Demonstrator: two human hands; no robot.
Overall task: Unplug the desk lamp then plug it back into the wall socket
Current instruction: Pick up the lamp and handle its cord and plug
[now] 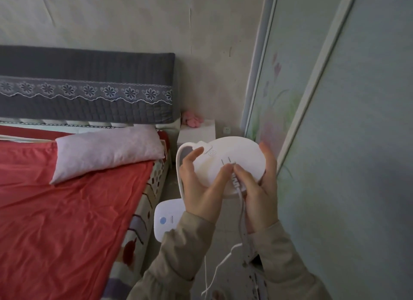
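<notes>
Nearest the camera, two beige sleeves point(178, 255) come up from the bottom edge, and a white cord point(241, 212) runs up between the wrists, with a looser loop of it dangling low near the sleeves.

The right hand point(259, 188) has the plug point(235, 179) pinched between thumb and forefinger, a closed grip on the ribbed body, its two flat prongs pointing up and away over the white disc behind. The other fingers of that hand wrap round the disc's right edge.

The left hand point(201, 188) cradles the desk lamp point(232, 159) from the left, a partly closed grip, thumb lying against the plug beside the right thumb, fingers spread over the round white piece. A curved white neck loops off its left side. So the lamp is up in both hands, off any surface, plug out of the wall.

Just below the left wrist, a white device with a blue button point(166, 219) sits low beside the bed.

To the left, the bed point(67, 199) with red sheet and a pale pink pillow point(107, 156), grey quilted headboard cover point(87, 85) behind.

Farther back, a white nightstand point(196, 132) with something pink point(192, 120) on top, and just right of it, low on the wall, the wall socket point(227, 130). A wardrobe door with a floral pattern point(272, 103) fills the right.
</notes>
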